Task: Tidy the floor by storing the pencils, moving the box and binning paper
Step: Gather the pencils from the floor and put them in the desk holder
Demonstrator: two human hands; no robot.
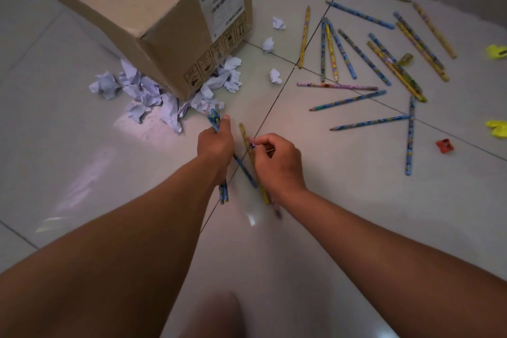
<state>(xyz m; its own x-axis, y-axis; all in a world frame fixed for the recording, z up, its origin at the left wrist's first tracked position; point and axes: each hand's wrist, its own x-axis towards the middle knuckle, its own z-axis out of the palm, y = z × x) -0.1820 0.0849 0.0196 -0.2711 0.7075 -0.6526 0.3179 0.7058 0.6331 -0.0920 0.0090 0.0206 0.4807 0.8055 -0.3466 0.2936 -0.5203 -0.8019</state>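
Gathering pencils by the box [153, 14].
Left hand [215, 145] clenched round a bundle [223, 192]; right hand [277, 164] pinching more pencils [248, 145]. Risk: loose bundle slipping and scattering among the paper [142, 90]; many pencils lying far right.

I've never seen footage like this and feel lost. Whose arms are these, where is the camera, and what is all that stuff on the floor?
The single picture comes from a camera on a person's head, looking down at their bare hands. The left hand grips a bundle of pencils; the right hand pinches a few more. On the tiled floor stand a cardboard box ringed by crumpled paper, with loose pencils and an orange sharpener to the right.
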